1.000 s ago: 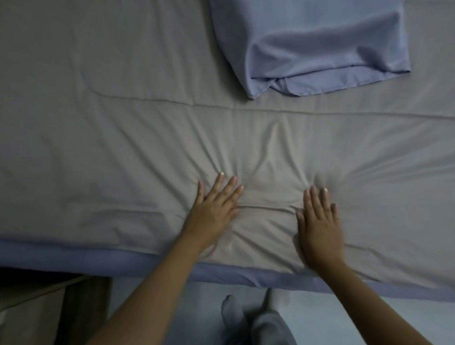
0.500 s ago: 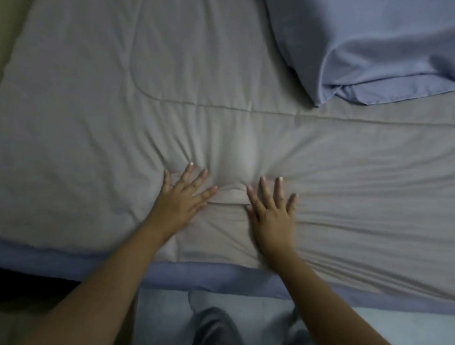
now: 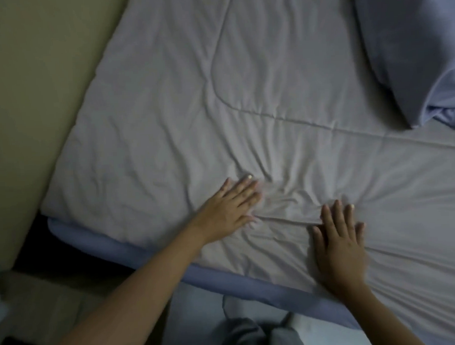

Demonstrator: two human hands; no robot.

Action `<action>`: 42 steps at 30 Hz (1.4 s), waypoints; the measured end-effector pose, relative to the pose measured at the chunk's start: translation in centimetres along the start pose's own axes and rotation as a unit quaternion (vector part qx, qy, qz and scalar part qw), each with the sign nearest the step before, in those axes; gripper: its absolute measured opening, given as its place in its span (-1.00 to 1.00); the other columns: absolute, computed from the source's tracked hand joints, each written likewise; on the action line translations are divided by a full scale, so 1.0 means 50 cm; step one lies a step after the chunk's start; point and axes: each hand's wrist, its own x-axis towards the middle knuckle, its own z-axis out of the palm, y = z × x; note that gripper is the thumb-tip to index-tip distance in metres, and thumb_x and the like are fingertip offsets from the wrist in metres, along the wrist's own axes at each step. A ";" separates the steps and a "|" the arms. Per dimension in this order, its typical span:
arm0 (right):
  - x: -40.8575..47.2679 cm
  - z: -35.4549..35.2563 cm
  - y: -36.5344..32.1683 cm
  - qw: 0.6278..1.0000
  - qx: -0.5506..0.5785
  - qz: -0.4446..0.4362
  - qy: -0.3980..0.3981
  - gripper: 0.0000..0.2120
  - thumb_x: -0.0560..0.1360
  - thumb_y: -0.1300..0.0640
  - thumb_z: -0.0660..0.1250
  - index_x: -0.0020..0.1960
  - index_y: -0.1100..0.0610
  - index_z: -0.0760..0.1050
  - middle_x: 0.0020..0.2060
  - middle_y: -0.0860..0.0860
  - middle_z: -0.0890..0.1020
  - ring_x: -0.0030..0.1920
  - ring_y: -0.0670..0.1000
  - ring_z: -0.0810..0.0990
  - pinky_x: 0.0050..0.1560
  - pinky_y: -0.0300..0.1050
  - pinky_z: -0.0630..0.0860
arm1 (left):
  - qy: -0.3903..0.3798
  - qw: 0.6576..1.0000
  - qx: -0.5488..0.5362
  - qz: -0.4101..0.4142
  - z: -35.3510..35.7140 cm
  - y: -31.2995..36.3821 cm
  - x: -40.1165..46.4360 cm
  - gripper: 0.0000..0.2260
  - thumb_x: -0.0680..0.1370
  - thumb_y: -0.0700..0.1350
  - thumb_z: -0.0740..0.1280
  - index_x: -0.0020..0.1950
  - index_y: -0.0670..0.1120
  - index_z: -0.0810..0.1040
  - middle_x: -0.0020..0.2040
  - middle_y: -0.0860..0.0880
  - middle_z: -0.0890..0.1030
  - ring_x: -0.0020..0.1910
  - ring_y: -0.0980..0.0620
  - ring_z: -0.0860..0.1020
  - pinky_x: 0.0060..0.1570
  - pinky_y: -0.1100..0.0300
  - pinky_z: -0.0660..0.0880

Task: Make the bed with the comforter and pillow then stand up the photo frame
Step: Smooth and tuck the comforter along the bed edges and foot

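A pale grey quilted comforter [image 3: 217, 93] lies spread over the bed, creased between my hands. My left hand [image 3: 231, 209] rests flat on it near the front edge, fingers apart, holding nothing. To its right, my right hand [image 3: 338, 243] also presses flat on the comforter with fingers spread. A lavender pillow [image 3: 412, 44] lies on the comforter at the top right, partly cut off by the frame. No photo frame is in view.
A lavender bed sheet edge [image 3: 157, 257] shows below the comforter along the front of the bed. A beige wall or headboard [image 3: 32, 90] borders the bed at the left. My legs [image 3: 256, 334] stand on the pale floor below.
The view has shifted left, so the pillow slid to the top right and the wall came in. My hands have moved apart on the comforter, staying flat.
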 end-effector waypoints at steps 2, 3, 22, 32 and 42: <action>0.006 0.000 -0.044 1.000 0.006 0.014 0.000 -0.36 0.54 -0.17 -0.04 0.49 0.17 0.25 0.51 0.14 0.21 0.53 0.14 0.08 0.46 0.23 0.04 | 0.004 1.000 0.015 -0.025 -0.025 -0.049 -0.031 -0.46 0.60 0.14 0.04 0.49 -0.13 0.32 0.50 -0.09 0.32 0.49 -0.10 0.26 0.38 -0.11 0.27; 0.016 0.003 -0.072 1.000 0.010 0.009 0.001 -0.35 0.54 -0.19 -0.04 0.51 0.17 0.22 0.51 0.14 0.19 0.53 0.13 0.07 0.47 0.22 0.01 | 0.000 0.999 0.027 -0.044 -0.036 -0.077 -0.046 -0.45 0.60 0.14 0.04 0.49 -0.13 0.32 0.49 -0.09 0.33 0.49 -0.10 0.27 0.38 -0.09 0.25; 0.141 0.247 -0.702 0.971 -0.042 -0.233 -0.038 -0.48 0.57 -0.13 0.08 0.47 0.04 0.30 0.50 0.02 0.26 0.52 0.20 0.12 0.43 0.32 0.03 | -0.023 0.980 -0.037 -0.192 0.017 -0.547 -0.377 -0.48 0.64 0.19 -0.07 0.57 0.02 0.08 0.58 -0.06 0.01 0.56 -0.10 -0.04 0.48 -0.14 -0.01; 0.088 0.253 -0.746 0.951 0.041 -0.303 0.032 -0.41 0.67 0.01 -0.17 0.22 0.30 0.55 0.25 0.21 0.56 0.33 0.33 0.43 0.31 0.28 0.34 | 0.096 0.990 -0.033 -0.093 0.006 -0.563 -0.445 -0.56 0.70 -0.05 -0.02 0.34 -0.30 0.47 0.35 -0.27 0.47 0.35 -0.25 0.43 0.47 0.09 0.10; 0.032 0.281 -0.745 0.968 -0.104 -0.219 -0.065 -0.33 0.58 -0.25 -0.12 0.56 0.11 -0.08 0.56 0.08 -0.05 0.55 0.12 -0.18 0.46 0.26 -0.24 | -0.004 0.979 0.003 -0.205 0.038 -0.518 -0.497 -0.44 0.63 0.23 -0.04 0.59 0.07 -0.01 0.60 0.02 -0.03 0.57 -0.04 -0.08 0.49 -0.16 -0.04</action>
